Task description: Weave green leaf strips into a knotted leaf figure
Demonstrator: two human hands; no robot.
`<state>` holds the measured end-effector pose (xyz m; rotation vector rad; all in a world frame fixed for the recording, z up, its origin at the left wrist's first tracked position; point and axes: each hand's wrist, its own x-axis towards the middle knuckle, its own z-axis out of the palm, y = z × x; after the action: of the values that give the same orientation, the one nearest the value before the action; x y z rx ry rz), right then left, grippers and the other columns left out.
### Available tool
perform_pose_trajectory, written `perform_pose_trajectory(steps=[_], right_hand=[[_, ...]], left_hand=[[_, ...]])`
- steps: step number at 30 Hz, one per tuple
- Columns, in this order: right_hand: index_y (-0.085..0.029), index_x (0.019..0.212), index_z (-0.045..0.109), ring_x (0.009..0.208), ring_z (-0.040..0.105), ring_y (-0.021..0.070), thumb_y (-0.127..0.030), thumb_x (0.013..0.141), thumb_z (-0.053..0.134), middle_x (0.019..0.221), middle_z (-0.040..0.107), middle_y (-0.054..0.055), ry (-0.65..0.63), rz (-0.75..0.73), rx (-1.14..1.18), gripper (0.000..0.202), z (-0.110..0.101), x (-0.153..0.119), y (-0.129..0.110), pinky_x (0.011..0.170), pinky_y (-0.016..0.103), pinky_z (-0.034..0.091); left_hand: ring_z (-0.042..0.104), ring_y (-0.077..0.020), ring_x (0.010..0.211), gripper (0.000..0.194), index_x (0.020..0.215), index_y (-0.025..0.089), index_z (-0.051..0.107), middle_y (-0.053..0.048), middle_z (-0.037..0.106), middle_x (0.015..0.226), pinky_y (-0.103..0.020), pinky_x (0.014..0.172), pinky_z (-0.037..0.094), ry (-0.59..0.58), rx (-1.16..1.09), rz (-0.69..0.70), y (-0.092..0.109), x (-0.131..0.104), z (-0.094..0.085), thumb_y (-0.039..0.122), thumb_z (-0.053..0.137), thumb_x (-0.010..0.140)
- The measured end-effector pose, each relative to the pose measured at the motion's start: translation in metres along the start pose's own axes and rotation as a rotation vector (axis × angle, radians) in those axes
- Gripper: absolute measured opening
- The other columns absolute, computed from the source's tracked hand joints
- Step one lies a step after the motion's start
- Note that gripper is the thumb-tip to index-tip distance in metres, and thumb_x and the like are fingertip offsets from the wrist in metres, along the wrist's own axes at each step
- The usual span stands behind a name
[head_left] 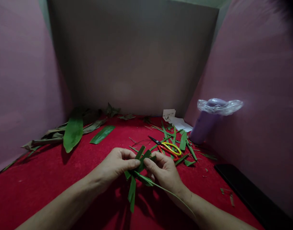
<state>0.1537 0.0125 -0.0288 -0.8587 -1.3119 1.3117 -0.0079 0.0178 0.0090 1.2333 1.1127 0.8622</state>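
Folded green leaf strips (142,163), crossing one another, are held up above the red cloth between both hands. My left hand (120,164) pinches them from the left with thumb and fingers. On the other side my right hand (164,167) grips the strips between thumb and fingertips; some of its fingers are hidden behind the leaf. One strip hangs down below, and a long thin stem trails across toward my right wrist. Just beyond the right hand lie scissors (168,148) with one yellow and one red handle, among cut leaf pieces.
Red cloth (41,182) covers the table. Broad green leaves (74,132) and dried ones lie at the left; a cut leaf piece (102,134) is nearer the middle. White cards (180,123), a purple bottle (205,124) topped with clear plastic, and a black flat object (249,191) are at right.
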Motion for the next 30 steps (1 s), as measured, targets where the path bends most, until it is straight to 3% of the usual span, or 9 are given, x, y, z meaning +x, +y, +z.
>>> perform_pose_trajectory(steps=[11,20,30], right_hand=[[-0.018,0.066,0.049,0.035,0.036,0.0049,-0.038,0.074,0.064,0.045,0.042,-0.010,-0.001,0.011,-0.012,0.026,-0.0010,0.0002,-0.0001,0.033,0.016,0.027],[-0.019,0.065,0.047,0.034,0.033,0.0046,-0.038,0.075,0.062,0.045,0.042,-0.010,-0.004,0.001,-0.053,0.026,-0.0021,-0.0005,0.0025,0.034,0.018,0.024],[-0.019,0.065,0.045,0.035,0.033,0.0050,-0.034,0.077,0.059,0.044,0.043,-0.010,0.011,-0.011,-0.040,0.024,-0.0026,0.0003,0.0040,0.035,0.018,0.025]], left_hand=[[0.052,-0.0098,0.045,0.019,0.066,0.013,0.070,0.001,0.064,0.052,-0.021,0.047,0.035,-0.068,-0.033,-0.026,-0.0045,0.0013,-0.0010,0.031,0.075,0.062],[0.052,-0.0078,0.042,0.015,0.057,0.014,0.065,0.003,0.062,0.047,-0.018,0.044,0.036,-0.019,-0.162,-0.050,-0.0044,0.0023,0.0014,0.021,0.078,0.059],[0.058,-0.0106,0.051,0.014,0.069,0.013,0.067,-0.001,0.066,0.059,-0.021,0.052,0.043,-0.052,-0.215,-0.043,-0.0054,0.0010,0.0011,0.023,0.075,0.066]])
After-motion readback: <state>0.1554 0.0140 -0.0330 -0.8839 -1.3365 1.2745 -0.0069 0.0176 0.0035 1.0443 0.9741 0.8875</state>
